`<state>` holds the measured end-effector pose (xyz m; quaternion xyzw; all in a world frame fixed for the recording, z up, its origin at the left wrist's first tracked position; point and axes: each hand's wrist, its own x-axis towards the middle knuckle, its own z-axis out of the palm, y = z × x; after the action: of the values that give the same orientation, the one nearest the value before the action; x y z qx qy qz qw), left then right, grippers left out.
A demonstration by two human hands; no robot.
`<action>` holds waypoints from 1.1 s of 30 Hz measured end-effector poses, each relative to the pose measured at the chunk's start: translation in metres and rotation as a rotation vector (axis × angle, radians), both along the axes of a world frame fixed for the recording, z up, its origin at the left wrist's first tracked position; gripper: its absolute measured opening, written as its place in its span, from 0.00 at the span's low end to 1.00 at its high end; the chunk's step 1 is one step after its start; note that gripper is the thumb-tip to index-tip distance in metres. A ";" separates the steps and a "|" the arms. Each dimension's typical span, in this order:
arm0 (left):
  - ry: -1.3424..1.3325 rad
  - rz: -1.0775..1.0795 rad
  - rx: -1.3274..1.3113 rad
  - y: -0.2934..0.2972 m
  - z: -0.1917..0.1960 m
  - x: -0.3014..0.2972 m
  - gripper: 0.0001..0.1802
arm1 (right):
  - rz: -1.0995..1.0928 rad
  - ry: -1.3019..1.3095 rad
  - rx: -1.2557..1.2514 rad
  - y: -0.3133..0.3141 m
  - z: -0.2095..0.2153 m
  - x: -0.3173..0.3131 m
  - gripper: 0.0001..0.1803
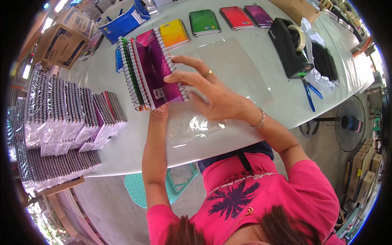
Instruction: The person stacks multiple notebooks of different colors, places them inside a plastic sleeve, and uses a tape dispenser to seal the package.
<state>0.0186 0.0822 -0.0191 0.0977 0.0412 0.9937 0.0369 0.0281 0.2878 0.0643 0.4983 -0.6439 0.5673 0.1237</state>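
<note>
Several spiral notebooks stand on edge as one bundle, the outermost a purple notebook [153, 67] with a small label on its cover. My left hand [160, 109] holds this bundle from below and behind; most of its fingers are hidden. Against the purple notebook's wire-bound edge, my right hand [212, 92] has its fingers apart, with the fingertips touching or very close to the coil. Clear plastic film [241, 75] lies flat beneath my right hand. A yellow notebook [177, 34], green notebook [204, 22], red notebook [237, 17] and another purple notebook [258, 15] lie in a row beyond.
Plastic-wrapped notebook stacks [53, 102] rise at the left. Behind them are a cardboard box [61, 47] and a blue container [124, 22]. A black tape dispenser [286, 49], blue-handled pliers [309, 96] and black wire coils [324, 61] occupy the right side. A fan [350, 122] stands beyond the table edge.
</note>
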 end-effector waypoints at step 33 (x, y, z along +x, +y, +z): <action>-0.063 -0.146 -0.278 0.029 0.019 0.003 0.26 | -0.261 -0.836 -0.351 0.013 -0.007 -0.017 0.16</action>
<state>0.0219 0.1108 -0.0005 0.0630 0.1702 0.9756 0.1234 0.0111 0.3007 0.0577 0.1136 -0.5901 0.7993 0.0066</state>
